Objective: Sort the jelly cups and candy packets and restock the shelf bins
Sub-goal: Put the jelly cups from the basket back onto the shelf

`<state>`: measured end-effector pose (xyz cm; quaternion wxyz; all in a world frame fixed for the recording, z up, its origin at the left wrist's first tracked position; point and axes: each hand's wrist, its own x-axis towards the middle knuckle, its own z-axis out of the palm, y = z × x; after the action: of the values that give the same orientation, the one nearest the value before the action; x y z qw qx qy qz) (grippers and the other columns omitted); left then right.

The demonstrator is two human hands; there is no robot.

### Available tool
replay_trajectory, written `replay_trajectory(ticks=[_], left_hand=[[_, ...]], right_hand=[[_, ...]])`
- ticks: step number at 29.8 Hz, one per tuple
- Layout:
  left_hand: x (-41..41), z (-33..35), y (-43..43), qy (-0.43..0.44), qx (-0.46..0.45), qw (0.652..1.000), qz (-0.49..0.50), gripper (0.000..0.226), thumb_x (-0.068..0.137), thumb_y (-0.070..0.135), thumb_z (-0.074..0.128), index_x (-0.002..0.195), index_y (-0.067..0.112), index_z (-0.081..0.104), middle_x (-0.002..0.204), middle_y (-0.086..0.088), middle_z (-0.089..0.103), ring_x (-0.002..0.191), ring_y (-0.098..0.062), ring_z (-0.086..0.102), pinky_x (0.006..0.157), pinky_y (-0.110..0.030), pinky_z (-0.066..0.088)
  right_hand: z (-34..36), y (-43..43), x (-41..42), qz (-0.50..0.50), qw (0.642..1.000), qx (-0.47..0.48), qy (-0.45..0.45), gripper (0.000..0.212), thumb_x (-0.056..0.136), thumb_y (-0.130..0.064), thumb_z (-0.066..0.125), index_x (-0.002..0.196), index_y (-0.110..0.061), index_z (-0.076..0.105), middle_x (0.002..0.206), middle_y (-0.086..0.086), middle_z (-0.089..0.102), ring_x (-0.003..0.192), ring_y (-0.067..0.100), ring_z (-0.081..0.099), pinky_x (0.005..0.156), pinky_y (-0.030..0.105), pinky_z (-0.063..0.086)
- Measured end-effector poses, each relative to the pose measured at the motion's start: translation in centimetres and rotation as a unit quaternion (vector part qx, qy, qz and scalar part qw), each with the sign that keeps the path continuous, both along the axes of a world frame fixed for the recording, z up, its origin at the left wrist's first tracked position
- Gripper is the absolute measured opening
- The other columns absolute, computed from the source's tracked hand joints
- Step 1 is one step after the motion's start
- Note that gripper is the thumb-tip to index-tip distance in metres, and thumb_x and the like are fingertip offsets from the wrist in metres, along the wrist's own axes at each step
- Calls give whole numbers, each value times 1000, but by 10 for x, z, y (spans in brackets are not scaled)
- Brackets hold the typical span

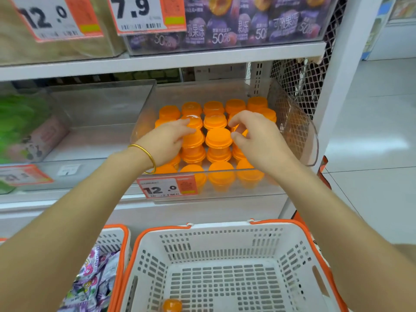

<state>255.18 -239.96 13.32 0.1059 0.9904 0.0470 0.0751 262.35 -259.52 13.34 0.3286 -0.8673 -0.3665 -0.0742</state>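
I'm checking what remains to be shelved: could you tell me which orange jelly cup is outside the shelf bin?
The lone jelly cup in the bottom of the white basket, by its near edge; all others sit in the clear shelf bin.

A single wide-angle camera, worn on the head, looks forward and down from close in front of the clear bin [276, 186] and a little above it. The bin's open top sits mid-frame, within arm's reach. Above the bin, the upper shelf's price tags [137, 13] are cut by the top edge. Below it, a white basket [225, 238] fills the bottom edge. Straight lines bow towards the frame's sides.
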Motion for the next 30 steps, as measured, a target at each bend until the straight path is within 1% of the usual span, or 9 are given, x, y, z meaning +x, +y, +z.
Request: replay_trajectory(ticks=[3,5,8,11,14,17,21,24,30], left_hand=[[-45,11,-21,-205,-61,973,-89,39,83,0,43,116,6,64,127,-9,58,120,-17,50,102,-22,33],[-78,-5,-37,-207,-132,960,-135,32,82,4,45,106,5,67,108,-3,64,98,-10,57,87,-17,42],[-112,-64,-49,-36,-197,974,-105,27,84,8,49,102,10,68,93,11,62,84,3,56,73,-9,42],[-127,-139,-44,186,-126,973,-53,28,92,8,49,115,15,64,114,2,63,102,-9,57,87,-16,38],[-144,-208,-37,379,-114,918,-4,36,97,16,47,133,17,49,136,-5,47,119,-18,48,96,-21,32],[-160,-268,-36,490,-66,869,-2,47,96,22,50,141,17,38,147,-9,35,129,-27,41,104,-36,37],[-182,-328,-33,553,5,833,-9,57,92,28,51,144,23,29,142,-10,34,123,-32,42,100,-42,42],[-199,-354,-36,560,51,827,-23,56,95,19,44,145,26,22,152,-12,19,132,-35,30,106,-44,35],[-205,-365,-38,534,66,843,-24,52,98,19,37,146,19,19,152,-11,23,135,-34,25,112,-43,26]], right_hand=[[3,-11,-35,38,991,105,72,14,93,-14,54,104,-20,60,88,-1,59,68,9,49,60,23,37],[-15,-14,-62,85,968,157,175,12,91,-11,56,97,-21,59,80,3,61,57,9,51,51,18,37],[-92,-8,-92,122,937,21,327,8,93,-11,54,99,-15,58,84,13,64,53,11,57,42,19,40],[-200,-7,-112,114,869,-206,436,11,96,-17,51,105,-12,55,103,12,60,71,19,63,53,29,52],[-297,-24,-136,103,799,-353,476,34,96,-26,53,128,-13,47,132,13,48,84,22,59,58,27,49],[-356,-41,-157,155,761,-421,468,74,90,-38,62,149,-27,19,154,15,22,125,33,45,94,39,46],[-382,-33,-169,213,782,-437,389,80,90,-36,61,151,-31,9,156,12,10,135,38,29,104,49,37],[-394,-10,-177,215,805,-430,349,77,90,-38,59,151,-31,12,157,3,13,139,35,22,106,51,35],[-419,26,-189,161,782,-440,411,74,88,-49,58,148,-31,19,153,5,24,135,34,28,103,50,38]])
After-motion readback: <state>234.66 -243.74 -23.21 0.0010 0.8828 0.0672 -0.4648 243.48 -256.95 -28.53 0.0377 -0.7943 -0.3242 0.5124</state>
